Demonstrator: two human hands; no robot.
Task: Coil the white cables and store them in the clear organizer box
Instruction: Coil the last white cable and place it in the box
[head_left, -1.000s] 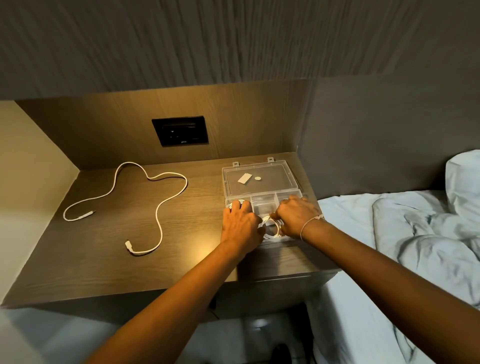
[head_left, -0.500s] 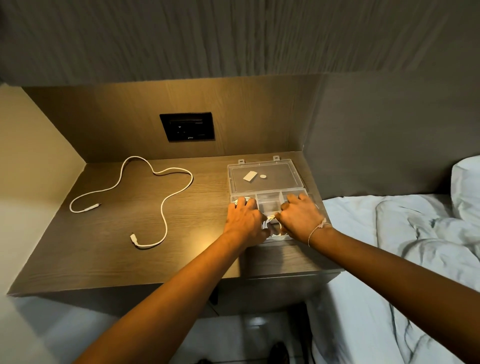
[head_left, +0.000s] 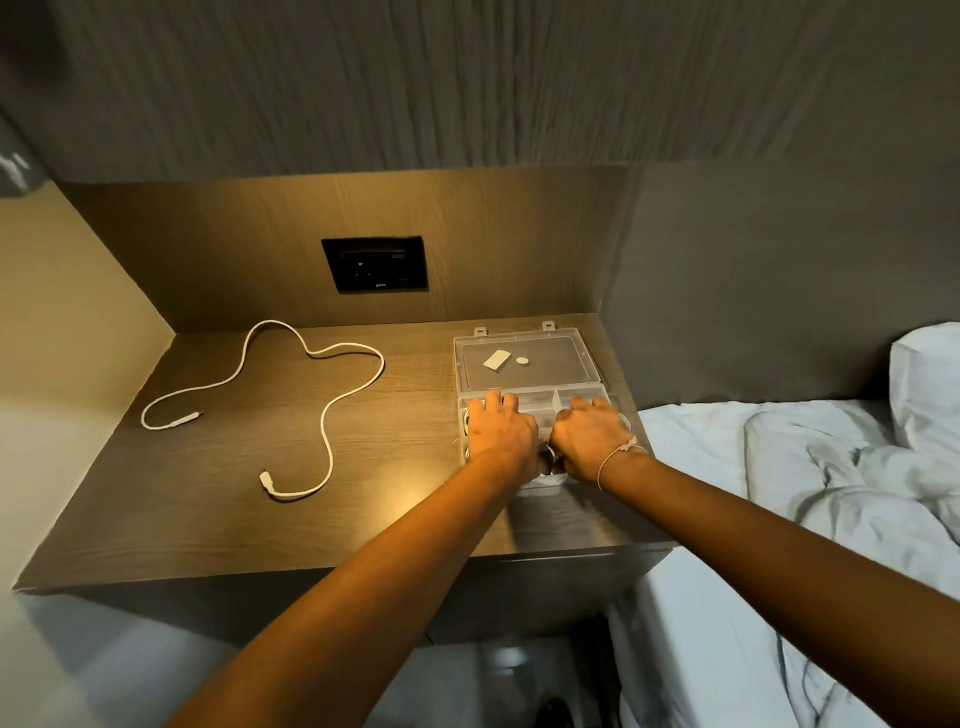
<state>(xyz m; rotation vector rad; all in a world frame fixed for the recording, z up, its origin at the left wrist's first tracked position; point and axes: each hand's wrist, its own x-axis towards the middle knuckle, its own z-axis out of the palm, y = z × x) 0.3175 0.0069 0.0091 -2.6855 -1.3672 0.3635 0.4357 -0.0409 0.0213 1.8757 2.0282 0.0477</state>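
The clear organizer box (head_left: 537, 402) lies open at the right end of the wooden bedside shelf, its lid (head_left: 524, 361) folded back flat. My left hand (head_left: 501, 431) and my right hand (head_left: 589, 436) both rest palm down over the front compartments, pressing on a coiled white cable (head_left: 549, 458) of which only a small loop shows between them. A second white cable (head_left: 317, 384) lies uncoiled in loose loops on the shelf's left half, both plugs free.
A black wall socket (head_left: 375, 264) sits in the wooden back panel. The shelf (head_left: 218, 519) has a front edge near me and a wall on its left. A bed with white sheets (head_left: 779, 493) and a pillow (head_left: 924, 384) borders the right.
My hands have closed in over the coil, so less of it shows between them. The view has shifted slightly; the loose cable has not moved.
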